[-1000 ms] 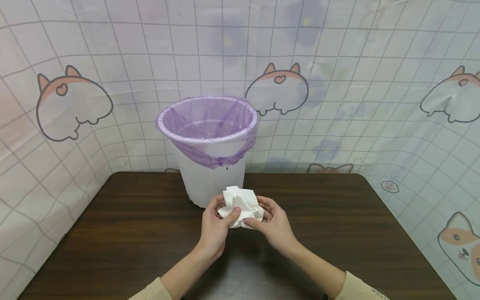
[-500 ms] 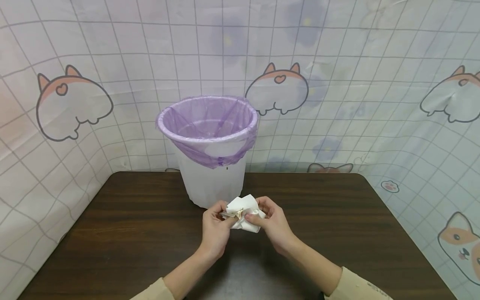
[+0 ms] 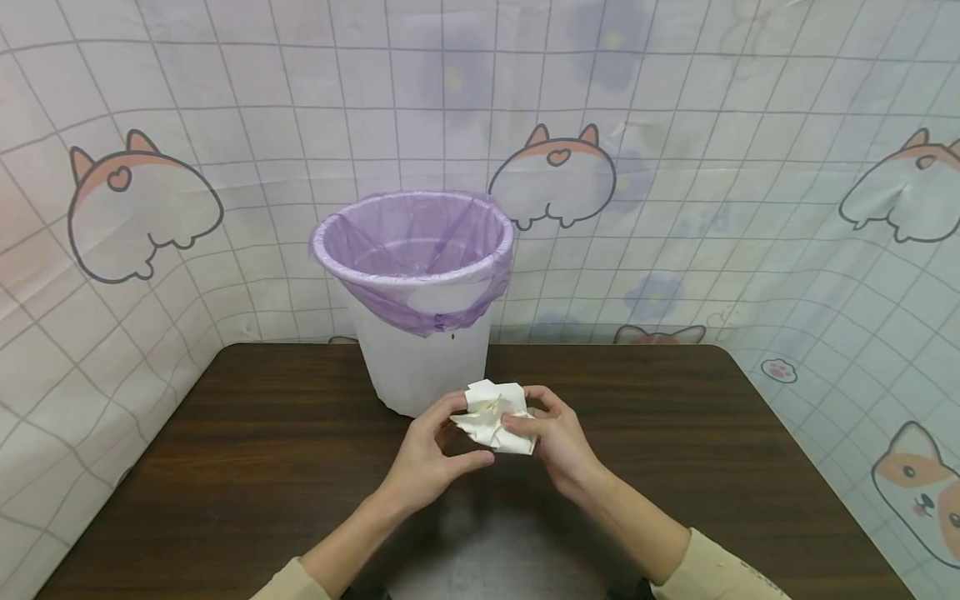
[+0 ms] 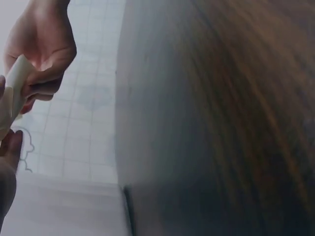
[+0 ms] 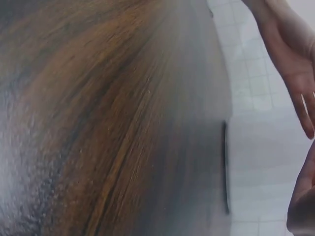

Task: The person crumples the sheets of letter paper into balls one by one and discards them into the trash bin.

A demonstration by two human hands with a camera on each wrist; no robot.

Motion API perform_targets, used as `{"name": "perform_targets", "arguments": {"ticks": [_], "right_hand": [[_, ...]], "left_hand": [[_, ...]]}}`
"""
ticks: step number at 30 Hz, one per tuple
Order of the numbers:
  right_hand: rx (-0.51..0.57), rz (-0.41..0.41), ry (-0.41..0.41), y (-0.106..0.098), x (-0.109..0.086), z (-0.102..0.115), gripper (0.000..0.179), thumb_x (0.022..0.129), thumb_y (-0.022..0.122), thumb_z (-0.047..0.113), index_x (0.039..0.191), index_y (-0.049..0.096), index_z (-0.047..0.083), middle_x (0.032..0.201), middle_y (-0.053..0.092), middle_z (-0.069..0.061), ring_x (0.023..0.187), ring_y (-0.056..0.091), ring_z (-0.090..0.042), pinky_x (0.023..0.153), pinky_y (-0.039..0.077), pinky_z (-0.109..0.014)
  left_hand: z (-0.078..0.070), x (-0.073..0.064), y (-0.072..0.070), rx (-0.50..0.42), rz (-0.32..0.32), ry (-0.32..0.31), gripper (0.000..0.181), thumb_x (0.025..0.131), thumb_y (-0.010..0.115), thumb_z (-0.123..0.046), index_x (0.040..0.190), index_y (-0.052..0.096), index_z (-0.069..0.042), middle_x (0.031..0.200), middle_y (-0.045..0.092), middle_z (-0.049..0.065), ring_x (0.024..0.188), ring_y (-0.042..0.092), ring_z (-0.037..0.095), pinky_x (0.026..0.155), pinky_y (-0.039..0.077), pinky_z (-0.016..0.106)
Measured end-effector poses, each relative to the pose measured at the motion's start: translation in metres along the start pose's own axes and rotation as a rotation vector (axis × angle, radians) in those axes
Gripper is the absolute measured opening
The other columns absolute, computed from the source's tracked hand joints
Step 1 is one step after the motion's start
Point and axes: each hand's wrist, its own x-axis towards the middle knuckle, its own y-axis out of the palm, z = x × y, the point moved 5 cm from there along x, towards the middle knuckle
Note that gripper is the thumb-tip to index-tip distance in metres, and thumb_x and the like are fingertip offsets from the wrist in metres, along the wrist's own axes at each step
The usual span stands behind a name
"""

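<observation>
A crumpled white tissue (image 3: pixel 495 421) is held above the table in front of the bin. My right hand (image 3: pixel 564 440) pinches its right side, thumb on the near face and fingers behind. At the tissue's left edge, the fingers of my left hand (image 3: pixel 426 460) touch it, while the thumb stands out straight below, apart from it. The left wrist view catches the tissue (image 4: pixel 17 86) at its left side, gripped by the right hand (image 4: pixel 45 46). Only the two hands appear at the right of the right wrist view, the left hand (image 5: pixel 293 61) with extended fingers.
A white bin (image 3: pixel 427 367) lined with a purple bag (image 3: pixel 420 229) stands on the dark wooden table (image 3: pixel 637 483), left of centre and just beyond the hands. Grid-patterned cloth (image 3: pixel 720 167) with dog drawings surrounds the table at the back and sides.
The left thumb has lifted off the tissue and swung down, and the left hand has opened. The tissue has been turned and refolded between the fingers. The right hand keeps its pinch.
</observation>
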Motion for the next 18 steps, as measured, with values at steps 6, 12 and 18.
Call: {"name": "perform_targets", "arguments": {"ticks": [6, 12, 18], "right_hand": [[-0.021, 0.066, 0.009, 0.0035, 0.0001, 0.0020, 0.034, 0.090, 0.073, 0.001, 0.120, 0.058, 0.003, 0.095, 0.071, -0.007, 0.081, 0.068, -0.016, 0.069, 0.056, -0.027], [0.027, 0.167, -0.032, 0.0051, 0.0045, 0.0085, 0.018, 0.100, 0.062, 0.004, 0.117, 0.060, 0.000, 0.102, 0.069, -0.004, 0.088, 0.066, -0.013, 0.074, 0.056, -0.025], [0.124, 0.127, -0.068, 0.0085, 0.0048, 0.0070, 0.021, 0.099, 0.057, -0.008, 0.105, 0.057, 0.011, 0.099, 0.070, -0.002, 0.088, 0.067, -0.013, 0.072, 0.056, -0.025]], "left_hand": [[-0.0049, 0.0020, -0.0032, 0.106, -0.090, 0.105, 0.045, 0.076, 0.090, -0.002, 0.114, 0.067, -0.005, 0.120, 0.067, 0.008, 0.098, 0.064, 0.029, 0.074, 0.059, 0.032], [-0.0064, 0.0051, -0.0033, 0.020, -0.141, 0.072, 0.027, 0.082, 0.084, 0.003, 0.100, 0.065, -0.003, 0.116, 0.065, 0.012, 0.091, 0.065, 0.021, 0.070, 0.059, 0.030], [-0.0015, 0.0051, -0.0026, -0.026, -0.185, -0.033, 0.022, 0.084, 0.082, 0.003, 0.096, 0.065, -0.001, 0.106, 0.066, 0.013, 0.091, 0.064, 0.019, 0.069, 0.057, 0.026]]}}
